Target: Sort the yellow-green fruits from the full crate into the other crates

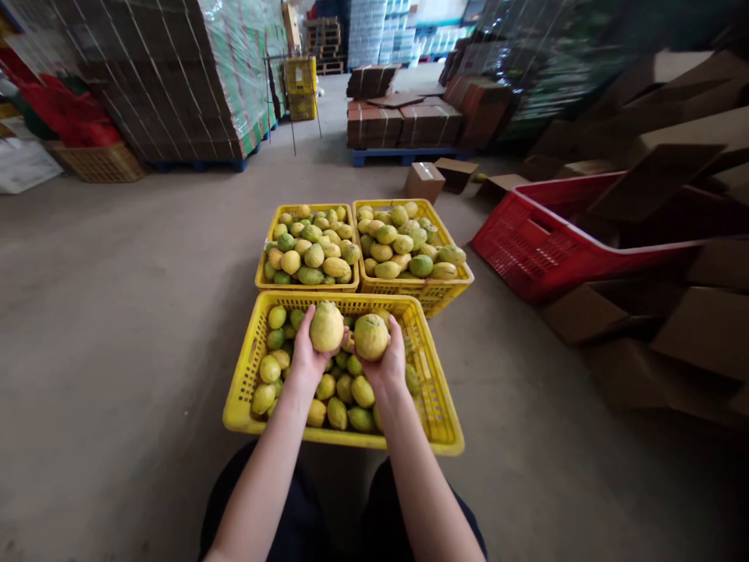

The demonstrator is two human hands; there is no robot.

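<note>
My left hand [305,353] is wrapped round a pale yellow-green fruit [326,327]. Beside it, my right hand [388,361] holds a second, rounder fruit [370,337]. The two fruits are a small distance apart. Both hands are above the near yellow crate [241,402], which contains several green and yellow fruits [337,413], partly hidden by my hands and forearms.
Two more yellow crates of fruit, the left one [307,287] and the right one [417,293], adjoin beyond the near crate. A red crate [527,242] and cardboard boxes [696,332] lie right. Stacked cartons [374,125] on a blue pallet [383,158] stand further back.
</note>
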